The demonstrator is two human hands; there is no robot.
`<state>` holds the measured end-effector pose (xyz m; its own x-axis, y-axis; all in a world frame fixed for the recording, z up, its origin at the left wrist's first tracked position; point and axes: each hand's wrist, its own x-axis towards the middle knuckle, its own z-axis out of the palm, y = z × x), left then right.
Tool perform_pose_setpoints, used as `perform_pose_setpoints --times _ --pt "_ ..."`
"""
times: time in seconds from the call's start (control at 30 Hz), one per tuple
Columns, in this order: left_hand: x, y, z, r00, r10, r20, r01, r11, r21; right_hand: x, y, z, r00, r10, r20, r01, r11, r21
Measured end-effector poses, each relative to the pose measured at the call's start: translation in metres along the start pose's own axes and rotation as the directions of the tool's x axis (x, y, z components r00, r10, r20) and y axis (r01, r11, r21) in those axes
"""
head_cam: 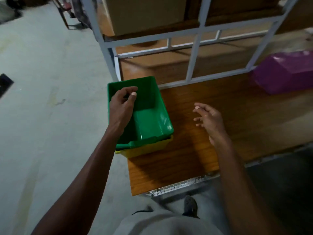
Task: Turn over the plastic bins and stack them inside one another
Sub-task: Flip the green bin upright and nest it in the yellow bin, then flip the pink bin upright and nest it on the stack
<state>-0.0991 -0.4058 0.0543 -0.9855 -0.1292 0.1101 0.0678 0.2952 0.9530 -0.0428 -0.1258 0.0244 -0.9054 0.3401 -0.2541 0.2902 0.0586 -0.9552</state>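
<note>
A green plastic bin (pixel 150 116) stands mouth up at the left edge of the wooden table (pixel 203 150), nested inside a yellow bin (pixel 145 150) of which only the rim and part of one wall show. My left hand (pixel 122 104) hovers over the green bin's left rim with fingers loosely curled, holding nothing. Over the bare table to the right of the bins, my right hand (pixel 208 117) hangs with fingers spread and empty. A purple bin (pixel 286 73) lies upside down at the table's far right.
A grey metal rack frame (pixel 194 53) rises behind the table, with cardboard boxes (pixel 145 12) on its shelf. Concrete floor (pixel 42 99) stretches to the left. A wire grid edge (pixel 179 185) runs along the table's near side, and my shoe (pixel 190 205) shows below.
</note>
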Motion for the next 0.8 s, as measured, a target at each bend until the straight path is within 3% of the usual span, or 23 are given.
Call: perform_pose_setpoints --times 0.17,0.37,0.8 --pt "-0.045 0.023 0.08 0.972 0.004 0.235 0.013 0.997 -0.072 -0.035 0.031 -0.078 0.992 0.054 -0.112 -0.045 0.995 0.087" --pt "-0.109 0.027 0.188 0.884 -0.058 0.464 0.11 0.99 -0.086 -0.06 0.077 -0.18 0.956 0.164 -0.243 -0.131 0.981 0.145" --pt "-0.205 0.064 0.418 0.779 -0.191 0.598 0.327 0.936 -0.127 -0.045 0.126 -0.411 0.904 0.236 -0.356 -0.188 0.968 0.164"
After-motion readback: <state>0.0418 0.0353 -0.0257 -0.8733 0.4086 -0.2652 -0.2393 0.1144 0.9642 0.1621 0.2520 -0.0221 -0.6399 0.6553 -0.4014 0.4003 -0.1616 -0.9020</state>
